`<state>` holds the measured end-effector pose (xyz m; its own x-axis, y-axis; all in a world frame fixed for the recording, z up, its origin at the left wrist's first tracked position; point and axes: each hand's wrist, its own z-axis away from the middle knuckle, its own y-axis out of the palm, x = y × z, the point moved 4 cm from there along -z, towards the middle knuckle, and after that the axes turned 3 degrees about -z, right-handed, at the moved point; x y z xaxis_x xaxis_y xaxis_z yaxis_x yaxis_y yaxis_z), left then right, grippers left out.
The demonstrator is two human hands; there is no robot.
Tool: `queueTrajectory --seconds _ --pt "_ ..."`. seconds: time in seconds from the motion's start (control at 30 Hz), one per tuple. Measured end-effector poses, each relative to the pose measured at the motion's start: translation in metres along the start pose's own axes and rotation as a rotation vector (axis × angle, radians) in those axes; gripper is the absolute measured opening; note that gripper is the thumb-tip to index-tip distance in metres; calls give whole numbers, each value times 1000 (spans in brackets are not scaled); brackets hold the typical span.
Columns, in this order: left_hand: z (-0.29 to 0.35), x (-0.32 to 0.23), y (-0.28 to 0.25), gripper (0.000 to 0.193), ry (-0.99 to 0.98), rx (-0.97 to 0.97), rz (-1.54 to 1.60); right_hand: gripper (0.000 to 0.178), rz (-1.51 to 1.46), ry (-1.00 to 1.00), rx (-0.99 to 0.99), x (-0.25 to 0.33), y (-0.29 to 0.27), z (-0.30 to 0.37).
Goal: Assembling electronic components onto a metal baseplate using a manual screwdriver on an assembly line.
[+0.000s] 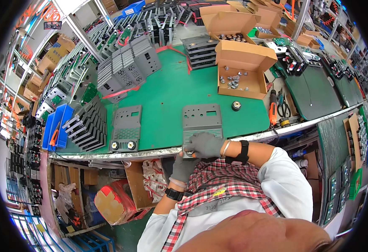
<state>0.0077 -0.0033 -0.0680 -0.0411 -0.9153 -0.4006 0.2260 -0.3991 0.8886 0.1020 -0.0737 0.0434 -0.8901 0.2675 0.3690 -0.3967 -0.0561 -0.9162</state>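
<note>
A grey perforated metal plate [201,116] lies at the bench's front edge. My right hand [208,145], in a grey glove, is over its near end with fingers curled down. My left hand [182,168], also gloved, is closed at the plate's near edge, fingertips beside the right fingers. A small round metal fitting [189,154] partly shows under the fingers; the rest is hidden. To the left lies a similar plate [126,122] with two round fittings [123,145] at its near end. A single black-ringed round fitting [236,106] stands right of my plate.
An open cardboard box [245,77] holds small metal parts. An orange electric screwdriver [272,107] and pliers [283,105] lie at the right. Stacked grey plates [123,69], a row of black-edged plates [89,126] and a blue bin [57,124] stand left on the green mat [167,88].
</note>
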Motion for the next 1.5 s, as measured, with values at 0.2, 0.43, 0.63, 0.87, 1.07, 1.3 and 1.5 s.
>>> queueTrajectory --seconds 0.2,0.43,0.63,0.87,1.07,1.3,1.5 --pt "-5 4 -19 54 15 -57 -67 24 160 -124 -37 6 6 -6" --pt "-6 1 -30 32 502 -145 -1162 25 196 -126 -123 6 8 -9" --pt "-7 8 -36 69 -31 -36 -429 18 149 -95 -85 0 8 -13" --pt "-2 5 -15 67 49 -51 -664 22 147 182 -75 3 3 -12" --pt "-10 14 -34 51 95 180 -440 23 89 205 -186 -12 12 -9" --pt "-8 8 -15 45 14 50 -377 21 93 137 -448 -15 10 12" --pt "0 1 4 41 227 39 -786 22 -51 71 -222 -10 3 17"
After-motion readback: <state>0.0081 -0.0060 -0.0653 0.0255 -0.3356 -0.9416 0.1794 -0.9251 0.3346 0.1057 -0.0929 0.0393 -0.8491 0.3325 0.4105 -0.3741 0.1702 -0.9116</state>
